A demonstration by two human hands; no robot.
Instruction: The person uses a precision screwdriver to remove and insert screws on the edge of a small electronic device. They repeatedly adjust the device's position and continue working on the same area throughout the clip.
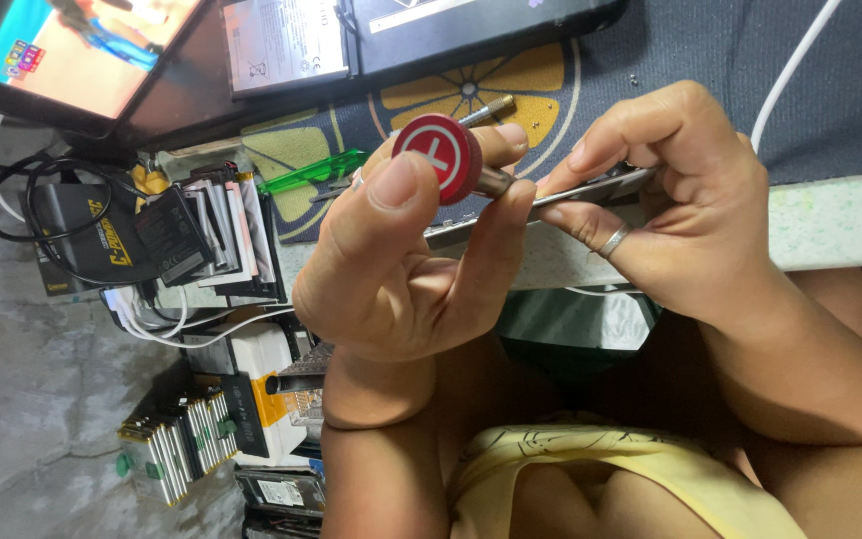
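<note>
Dark blue cloth with a yellow flower pattern covers the work mat [710, 90] that fills the top of the view, ending at a pale speckled counter edge [840, 220] on the right. At the mat's upper left corner lies a tablet [72, 50] with a bright screen, and beside it along the top edge a flat grey battery pack [281, 40]. Past the counter's left end, stacks of small phone batteries [221, 235] stand on edge, with a black coiled cable [32, 215] lying next to them. The right hand [690, 200], wearing a ring, has its fingers pinched together on the rim of a thin flat device [591, 190] held just off the counter edge. The left hand [391, 269] has thumb and fingers clamped around a screwdriver [439, 160] with a red round cap, held level with its shaft pointing toward that device. A green translucent pry tool [311, 172] lies on the mat just behind the left hand.
</note>
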